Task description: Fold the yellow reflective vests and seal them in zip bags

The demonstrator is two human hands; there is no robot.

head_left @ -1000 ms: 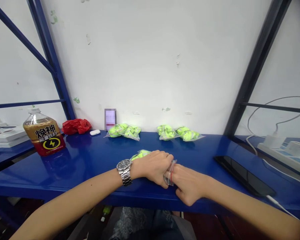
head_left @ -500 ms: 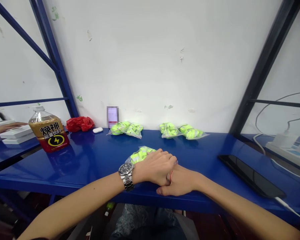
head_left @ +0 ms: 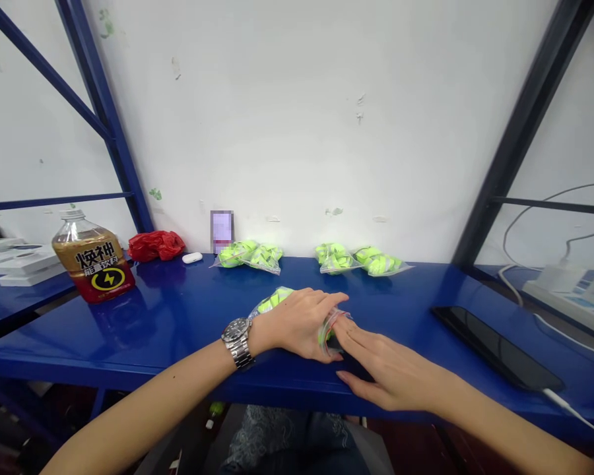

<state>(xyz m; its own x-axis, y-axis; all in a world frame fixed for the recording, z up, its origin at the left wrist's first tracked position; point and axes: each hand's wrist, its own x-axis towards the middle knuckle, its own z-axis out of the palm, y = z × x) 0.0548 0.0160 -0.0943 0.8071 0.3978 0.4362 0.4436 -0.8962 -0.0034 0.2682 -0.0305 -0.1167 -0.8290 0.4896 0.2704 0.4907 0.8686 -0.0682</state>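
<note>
A clear zip bag point(head_left: 273, 301) with a yellow-green reflective strip inside lies near the front of the blue table, mostly hidden under my left hand. My left hand point(head_left: 304, 322), with a steel watch point(head_left: 237, 336) on its wrist, is wrapped over the bag, thumb below and fingers on top. The bag's mouth gapes to the right, between my hands. My right hand point(head_left: 381, 363) has its fingertips at that mouth, with thumb and fingers apart. Whether those fingertips grip the bag's edge is hard to make out.
Several similar bags point(head_left: 264, 256) lie by the wall. A large drink bottle point(head_left: 96, 264), a red plastic bag point(head_left: 157, 245) and a white case point(head_left: 193, 258) are at the left. A black phone point(head_left: 497, 346) with a cable and a power strip point(head_left: 569, 297) are at the right.
My right hand has drawn back to the right from under my left hand, and its fingers now show. The bag's mouth has come into view. The other person's hand at far left has left the view.
</note>
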